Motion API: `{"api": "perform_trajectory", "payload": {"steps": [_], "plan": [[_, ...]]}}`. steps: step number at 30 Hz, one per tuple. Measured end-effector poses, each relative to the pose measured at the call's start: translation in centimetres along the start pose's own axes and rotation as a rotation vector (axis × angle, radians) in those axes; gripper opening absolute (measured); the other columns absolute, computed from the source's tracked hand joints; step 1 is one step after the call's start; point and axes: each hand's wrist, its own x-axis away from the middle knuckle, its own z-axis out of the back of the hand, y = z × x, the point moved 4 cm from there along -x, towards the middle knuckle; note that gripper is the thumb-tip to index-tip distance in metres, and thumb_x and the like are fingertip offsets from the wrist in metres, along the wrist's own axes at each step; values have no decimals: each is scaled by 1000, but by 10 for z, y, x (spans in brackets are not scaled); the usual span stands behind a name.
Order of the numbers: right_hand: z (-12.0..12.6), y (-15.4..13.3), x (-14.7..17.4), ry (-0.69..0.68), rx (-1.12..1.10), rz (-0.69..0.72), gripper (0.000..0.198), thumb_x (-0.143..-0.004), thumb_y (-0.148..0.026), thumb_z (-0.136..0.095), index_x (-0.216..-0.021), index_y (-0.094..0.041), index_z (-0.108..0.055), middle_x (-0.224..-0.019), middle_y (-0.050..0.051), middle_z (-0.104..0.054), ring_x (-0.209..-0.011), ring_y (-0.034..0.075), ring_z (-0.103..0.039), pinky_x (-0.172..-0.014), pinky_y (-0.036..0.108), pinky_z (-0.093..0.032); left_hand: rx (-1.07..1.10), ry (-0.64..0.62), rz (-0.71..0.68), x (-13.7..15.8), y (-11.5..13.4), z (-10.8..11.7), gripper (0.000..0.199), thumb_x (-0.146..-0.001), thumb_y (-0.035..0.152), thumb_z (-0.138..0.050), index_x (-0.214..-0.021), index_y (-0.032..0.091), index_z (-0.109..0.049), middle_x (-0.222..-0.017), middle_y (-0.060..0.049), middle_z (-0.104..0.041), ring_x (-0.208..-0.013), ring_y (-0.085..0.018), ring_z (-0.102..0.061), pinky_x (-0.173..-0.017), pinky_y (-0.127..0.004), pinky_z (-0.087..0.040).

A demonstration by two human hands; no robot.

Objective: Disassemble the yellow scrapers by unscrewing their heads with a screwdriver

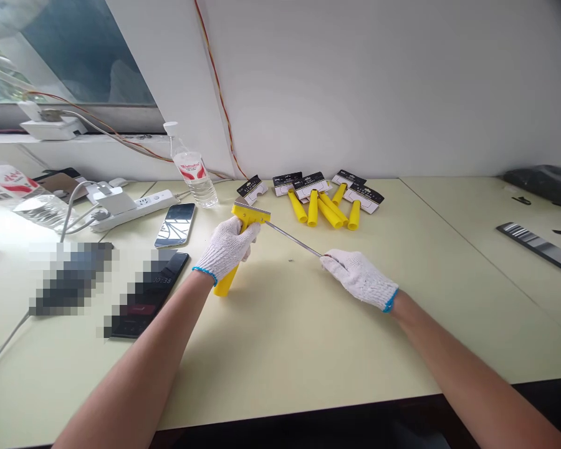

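**Scraper [251, 216] and driver [293, 237], Work Midway**

From where I stood, the gloved left hand [227, 245] was wrapped around the yellow grip of the scraper, raised just over the table [303, 349], head up. The gloved right hand [358, 277] was closed on the driver, whose handle it hid; the metal shaft ran leftward to the right end of the scraper's head, though contact at the tip was too fine to confirm.

Stage: a metal blade edge already lined the head, and two fasteners seemed to sit below it, so I judged this piece well advanced. Whether they were tight could not be told; any remaining work on it probably lay there. A tiny piece [290, 260] rested between the hands. Near the wall lay several yellow handles [313, 208] among printed cards [315, 184], apart from both hands; their stage was unclear.

Containers: a capped bottle [196, 173] stood near the wall, with clear liquid at least in its lower part. A second bottle [44, 209], cut by the left edge, also appeared to hold clear liquid, its level uncertain. The black bag [542, 184] at far right hid its contents.
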Motion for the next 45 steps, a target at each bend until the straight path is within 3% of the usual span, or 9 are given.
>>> {"api": "perform_trajectory", "payload": {"steps": [2,6,14,20,31,34,37,41,45], "plan": [[-5,-1,0,-59,16,20,47,-109,-58,-46,-80,-23,-57,-77,0,-63,-66,18,-53,-61,33,-42,-8,1,-10,1,2,-1,34,-94,49,-60,-76,21,-55,-53,1,-59,-52,-16,-56,-56,-28,-43],[-5,-2,0,-86,37,11,48,-108,-61,-41,-80,-24,-51,-75,0,-60,-65,19,-51,-62,35,-35,15,6,2,3,6,-2,35,-93,49,-62,-74,21,-52,-56,1,-60,-51,-15,-56,-55,-28,-44],[-5,-4,0,-91,39,6,47,-109,-60,-41,-82,-24,-52,-75,0,-60,-66,19,-51,-63,34,-35,-24,-8,-29,2,4,-3,28,-95,44,-57,-79,21,-54,-52,2,-59,-50,-15,-56,-57,-29,-45],[-4,-5,0,-92,32,-1,47,-108,-60,-42,-81,-24,-52,-74,0,-59,-64,19,-49,-62,34,-34,-67,-3,-5,4,9,-2,34,-95,48,-56,-75,22,-52,-53,1,-57,-53,-16,-57,-58,-31,-44],[-5,-7,1,-98,25,-10,46,-108,-59,-42,-81,-24,-51,-73,0,-59,-65,19,-50,-63,34,-34,2,7,6,7,14,-4,29,-89,40,-59,-72,23,-44,-61,1,-57,-49,-14,-51,-52,-29,-41],[-1,-10,3,-91,34,-23,47,-107,-61,-44,-79,-23,-51,-72,0,-58,-64,18,-49,-61,33,-34,-86,51,-43,5,12,-5,29,-88,41,-59,-72,23,-44,-63,1,-54,-49,-13,-45,-50,-29,-35],[1,-7,8,-226,-203,-149,49,-105,-66,-46,-88,-22,-60,-72,-2,-52,-57,13,-42,-54,28,-32,-214,137,-155,2,11,-5,27,-86,41,-62,-73,23,-47,-61,1,-48,-55,-14,-43,-53,-29,-31],[-6,2,18,-670,-929,-444,50,-105,-67,-43,-103,-21,-64,-63,-7,-38,-45,8,-18,-38,21,-17,-249,143,-205,-1,8,-5,26,-87,43,-63,-75,22,-53,-63,0,-48,-63,-17,-48,-57,-28,-34],[-13,14,14,-778,-1110,-561,42,-109,-58,-41,-97,-21,-58,-61,-9,-32,-40,7,-15,-31,18,-17,-336,109,-309,-2,10,-3,30,-94,45,-57,-77,21,-57,-68,-2,-54,-62,-16,-48,-58,-28,-34]]}}
